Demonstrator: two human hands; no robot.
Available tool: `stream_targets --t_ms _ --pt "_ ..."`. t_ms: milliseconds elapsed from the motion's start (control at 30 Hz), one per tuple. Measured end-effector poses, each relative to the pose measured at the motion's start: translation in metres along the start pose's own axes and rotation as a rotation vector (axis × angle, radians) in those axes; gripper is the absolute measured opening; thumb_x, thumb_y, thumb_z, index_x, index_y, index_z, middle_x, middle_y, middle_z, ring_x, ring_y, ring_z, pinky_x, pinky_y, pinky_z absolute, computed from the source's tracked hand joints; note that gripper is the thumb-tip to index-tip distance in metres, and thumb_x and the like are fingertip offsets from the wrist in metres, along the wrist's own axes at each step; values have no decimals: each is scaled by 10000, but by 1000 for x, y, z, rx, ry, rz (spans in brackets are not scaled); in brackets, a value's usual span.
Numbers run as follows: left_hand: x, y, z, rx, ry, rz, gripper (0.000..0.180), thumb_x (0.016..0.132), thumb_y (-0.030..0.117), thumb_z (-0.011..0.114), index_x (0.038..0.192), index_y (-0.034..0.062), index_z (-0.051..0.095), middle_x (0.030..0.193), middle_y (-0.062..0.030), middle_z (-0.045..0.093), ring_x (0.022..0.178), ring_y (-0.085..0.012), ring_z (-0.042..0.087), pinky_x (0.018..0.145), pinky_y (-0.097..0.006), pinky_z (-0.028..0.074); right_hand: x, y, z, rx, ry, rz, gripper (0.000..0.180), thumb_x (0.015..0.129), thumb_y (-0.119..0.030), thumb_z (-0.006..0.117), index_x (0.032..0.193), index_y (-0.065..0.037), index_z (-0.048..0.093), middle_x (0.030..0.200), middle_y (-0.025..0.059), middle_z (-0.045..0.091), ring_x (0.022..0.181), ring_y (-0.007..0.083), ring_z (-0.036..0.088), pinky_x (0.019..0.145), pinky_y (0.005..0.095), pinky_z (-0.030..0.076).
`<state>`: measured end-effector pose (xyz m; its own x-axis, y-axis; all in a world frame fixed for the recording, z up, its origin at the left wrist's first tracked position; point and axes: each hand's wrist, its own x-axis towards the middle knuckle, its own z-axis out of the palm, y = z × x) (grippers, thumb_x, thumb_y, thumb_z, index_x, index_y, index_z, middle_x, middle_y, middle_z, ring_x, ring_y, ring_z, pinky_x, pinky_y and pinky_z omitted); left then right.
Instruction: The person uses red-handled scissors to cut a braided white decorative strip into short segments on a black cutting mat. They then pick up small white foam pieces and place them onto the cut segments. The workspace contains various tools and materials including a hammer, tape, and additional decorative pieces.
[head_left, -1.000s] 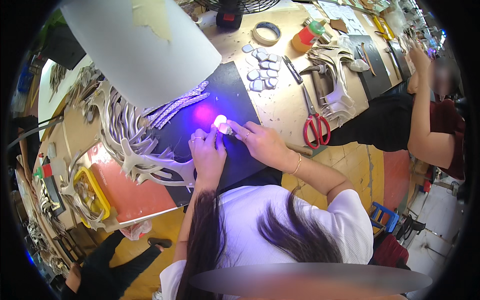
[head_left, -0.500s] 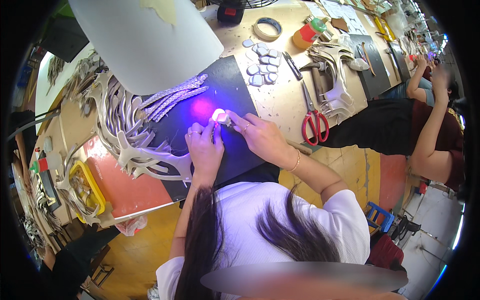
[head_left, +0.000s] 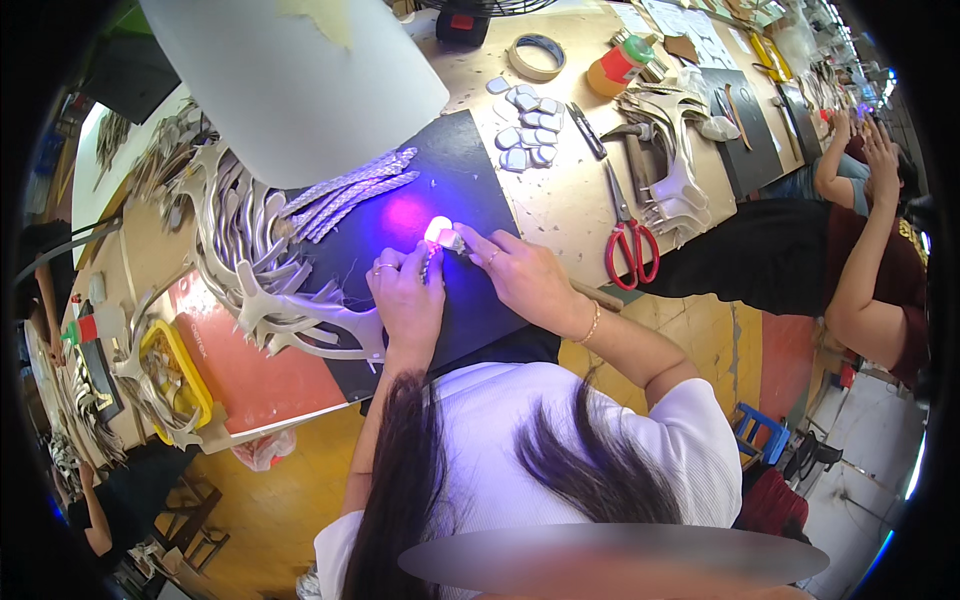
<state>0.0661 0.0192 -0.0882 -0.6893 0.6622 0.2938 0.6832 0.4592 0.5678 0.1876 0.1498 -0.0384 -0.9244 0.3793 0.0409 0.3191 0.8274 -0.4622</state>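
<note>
Violet light glows on a small pale piece [head_left: 438, 231] pinched between left hand [head_left: 408, 300] and right hand [head_left: 520, 280]; both should stay steady, scissors [head_left: 628, 243] at three o'clock.

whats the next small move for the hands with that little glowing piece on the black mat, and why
Probably hold it steady under the light. The left hand and right hand both pinch the small glowing piece just above the black mat, and a violet glow falls on the mat beside it. Whether the hands grip a tool as well is too small to tell.
</note>
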Motion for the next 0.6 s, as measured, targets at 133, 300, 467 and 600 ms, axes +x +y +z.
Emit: stream_targets --t_ms 133,300,467,600 --pt "1 0 -2 -4 -27 -44 199 827 198 734 974 64 734 806 -59 540 823 -239 542 765 -401 396 2 0 -1 7 2 -6 475 945 -171 569 1414 -158 493 825 110 573 640 296 615 573 411 521" --pt "0 2 -2 22 -31 -44 187 833 198 722 974 75 732 816 -59 532 839 -243 536 772 -400 391 4 0 -5 -20 -21 -29 474 939 -152 573 1406 -151 499 820 106 569 641 292 613 580 404 524" --pt "-2 3 -4 35 4 -22 181 826 187 723 968 77 735 831 -61 533 840 -246 530 765 -402 387 4 0 -2 -28 -9 -41 484 931 -129 581 1408 -139 500 812 99 560 637 289 609 583 397 528" --pt "0 1 -5 -51 -63 -120 168 814 184 726 947 82 739 837 -53 539 858 -248 533 769 -402 387 6 2 -2 -27 -2 -45 480 928 -131 589 1402 -123 510 801 97 554 628 284 607 576 389 531"
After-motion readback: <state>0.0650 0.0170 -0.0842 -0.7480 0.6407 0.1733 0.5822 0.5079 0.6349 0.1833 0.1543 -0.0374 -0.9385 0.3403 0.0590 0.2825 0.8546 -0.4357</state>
